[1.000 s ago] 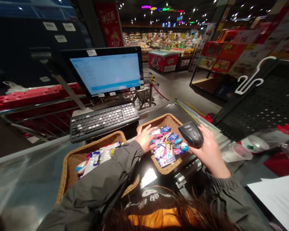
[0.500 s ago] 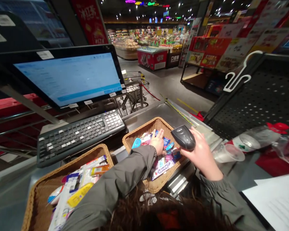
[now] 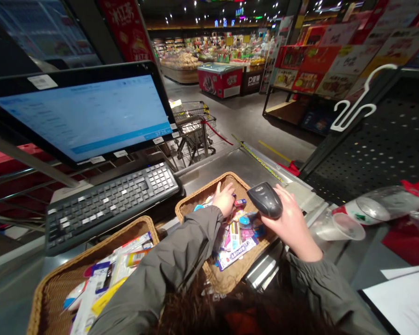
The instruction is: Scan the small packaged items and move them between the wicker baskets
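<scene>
Steel worktop (image 3: 230,160) carries a brown wicker basket (image 3: 199,193) heaped with small bright packets (image 3: 235,246). Right hand (image 3: 293,228) hovers over its right rim, fingers wrapped round a dark, rounded scanner (image 3: 266,199). Left hand (image 3: 224,200) lies among the packets at the far side; whether its fingers grip one cannot be told

Bare steel desk (image 3: 230,163) open beyond the right wicker basket (image 3: 195,197), keyboard (image 3: 111,200) and monitor (image 3: 80,111) crowding its left, perforated panel (image 3: 387,144) walling the right, plastic cup (image 3: 335,226) just right of the right hand (image 3: 289,223) gripping the barcode scanner (image 3: 265,199), packets (image 3: 235,237) packed around the left hand (image 3: 224,199)
</scene>
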Action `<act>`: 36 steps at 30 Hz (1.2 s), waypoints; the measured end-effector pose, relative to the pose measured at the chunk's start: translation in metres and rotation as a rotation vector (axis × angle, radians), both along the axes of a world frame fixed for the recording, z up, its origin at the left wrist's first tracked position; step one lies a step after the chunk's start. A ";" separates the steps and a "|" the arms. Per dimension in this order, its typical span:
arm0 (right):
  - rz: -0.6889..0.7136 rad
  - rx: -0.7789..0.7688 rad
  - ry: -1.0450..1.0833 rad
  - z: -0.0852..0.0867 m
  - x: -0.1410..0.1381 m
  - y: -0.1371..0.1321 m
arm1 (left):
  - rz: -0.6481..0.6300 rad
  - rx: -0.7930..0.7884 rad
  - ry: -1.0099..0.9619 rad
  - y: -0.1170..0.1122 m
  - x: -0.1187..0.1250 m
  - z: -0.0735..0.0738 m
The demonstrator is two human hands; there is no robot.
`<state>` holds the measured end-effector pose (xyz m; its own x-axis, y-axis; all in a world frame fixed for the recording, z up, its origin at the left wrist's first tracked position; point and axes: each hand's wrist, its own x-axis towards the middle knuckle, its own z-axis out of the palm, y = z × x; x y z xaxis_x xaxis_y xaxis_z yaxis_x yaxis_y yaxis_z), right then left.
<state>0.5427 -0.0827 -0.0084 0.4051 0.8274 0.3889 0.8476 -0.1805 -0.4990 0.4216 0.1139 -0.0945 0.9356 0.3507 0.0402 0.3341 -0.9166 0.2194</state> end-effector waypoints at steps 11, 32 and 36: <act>0.022 0.079 -0.040 0.002 -0.002 0.001 | 0.210 -0.320 -0.385 0.065 -0.084 0.086; 0.522 0.267 -0.246 0.084 -0.123 0.021 | 0.396 0.829 -0.765 -0.028 -0.279 0.164; 0.627 0.305 -0.265 0.093 -0.155 0.022 | 0.476 0.872 -0.778 -0.038 -0.305 0.171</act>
<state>0.3878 -0.0606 0.0843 -0.2467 0.7119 0.6575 0.8448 0.4904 -0.2141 0.1167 0.0760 0.0764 0.3488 0.2255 0.9097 0.7249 -0.6802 -0.1094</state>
